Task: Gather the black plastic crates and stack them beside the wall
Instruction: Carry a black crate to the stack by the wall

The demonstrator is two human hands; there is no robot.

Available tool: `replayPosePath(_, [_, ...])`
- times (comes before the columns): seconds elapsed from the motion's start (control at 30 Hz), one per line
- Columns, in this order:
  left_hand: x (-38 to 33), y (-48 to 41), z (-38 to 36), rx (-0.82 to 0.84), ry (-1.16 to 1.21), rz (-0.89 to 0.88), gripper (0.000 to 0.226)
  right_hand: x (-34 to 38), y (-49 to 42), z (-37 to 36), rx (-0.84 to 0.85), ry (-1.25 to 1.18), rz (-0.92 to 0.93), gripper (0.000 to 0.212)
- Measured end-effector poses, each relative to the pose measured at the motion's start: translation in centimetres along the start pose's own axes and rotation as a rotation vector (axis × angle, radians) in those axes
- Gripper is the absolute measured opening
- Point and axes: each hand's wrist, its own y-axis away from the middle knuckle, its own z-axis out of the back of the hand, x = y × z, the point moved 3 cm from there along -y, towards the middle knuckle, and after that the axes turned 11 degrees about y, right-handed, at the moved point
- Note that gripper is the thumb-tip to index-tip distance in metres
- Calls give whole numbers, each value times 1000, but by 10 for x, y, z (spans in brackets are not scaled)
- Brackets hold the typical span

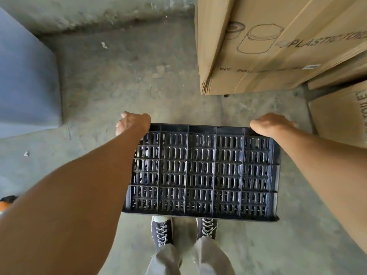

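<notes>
A black plastic crate [200, 171] with a slotted grid surface is held off the concrete floor in front of me, above my shoes. My left hand [133, 122] grips its far left corner, fingers curled over the edge. At the far right corner my right hand [272, 124] grips the rim the same way. The fingertips of both hands are hidden behind the crate's far side. The wall [83, 14] runs along the top of the view, past a stretch of bare floor.
Large cardboard boxes [278, 46] stand at the upper right, with another box [341, 116] behind a metal frame lower right. A grey-blue block [25, 80] fills the left side. Small debris [26, 153] lies on the floor. My shoes [161, 231] are below the crate.
</notes>
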Motion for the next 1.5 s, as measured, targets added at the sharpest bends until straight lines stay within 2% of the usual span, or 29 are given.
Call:
replayPosePath(0.17, [12, 4, 12, -47, -14, 3, 47, -10, 5, -12, 107, -38, 15, 67])
replayPosePath(0.23, [25, 5, 18, -15, -43, -15, 33, -19, 11, -16, 114, 20, 36, 52])
replayPosePath(0.3, [44, 9, 24, 8, -57, 4, 28, -33, 20, -23, 112, 100, 71, 31])
replayPosePath(0.43, [69, 35, 28, 57, -97, -3, 19, -61, 43, -42, 65, 135, 87, 35])
replayPosePath(0.57, [76, 63, 29, 36, -219, -150, 21, -84, 72, -48, -41, 70, 39, 35])
replayPosePath(0.63, [84, 72, 30, 22, -225, -201, 24, -97, 85, -55, -64, -39, -17, 35])
replayPosePath(0.77, [119, 85, 24, -104, -80, -242, 30, -107, 109, -92, -182, -217, -107, 37])
replayPosePath(0.93, [179, 101, -2, -209, 54, -318, 31, -100, 118, -183, -315, -352, -190, 34])
replayPosePath(1.07, [229, 97, -37, -192, 108, -297, 27, -86, 109, -253, -381, -376, -211, 28])
replayPosePath(1.27, [305, 88, -91, -146, 71, -241, 32, -73, 103, -342, -358, -356, -156, 24])
replayPosePath(1.4, [333, 83, -68, -243, 98, -211, 36, -40, 109, -336, -374, -435, -75, 24])
replayPosePath(1.47, [329, 80, -63, -255, 98, -178, 39, -33, 108, -327, -364, -428, -41, 24])
replayPosePath(1.5, [312, 77, -87, -210, 94, -183, 41, -51, 92, -327, -335, -398, -82, 25])
